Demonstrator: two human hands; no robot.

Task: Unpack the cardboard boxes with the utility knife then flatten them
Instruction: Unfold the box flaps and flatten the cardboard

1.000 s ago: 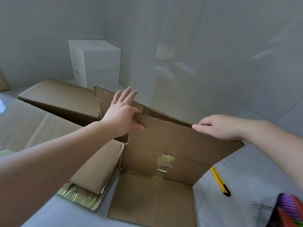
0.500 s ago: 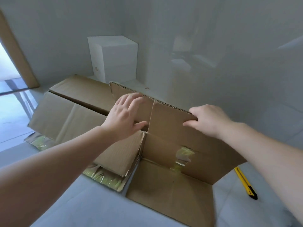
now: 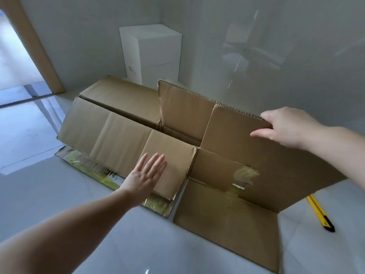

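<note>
Doorway [image 3: 17, 62]: at far left, bright, with a tan frame beside it.
Floor [image 3: 39, 194]: pale glossy tiles.
Flattened cardboard [image 3: 110, 127]: lies on the floor at left, with yellowed tape along its near edge.
Left hand [image 3: 144, 177]: fingers straight and close together, palm down on the near panel of the flattened cardboard.
White box [image 3: 152, 54]: stands in the corner behind the cardboard.
Cardboard box [image 3: 233, 155]: opened out in the centre, one flap lying on the floor, back panels upright, tape remnant on the fold.
Right hand [image 3: 284, 127]: fingers curled over the top edge of the upright panel, thumb on its near face, gripping it.
Utility knife [image 3: 321, 213]: yellow and black, on the floor just right of the box, untouched.
</note>
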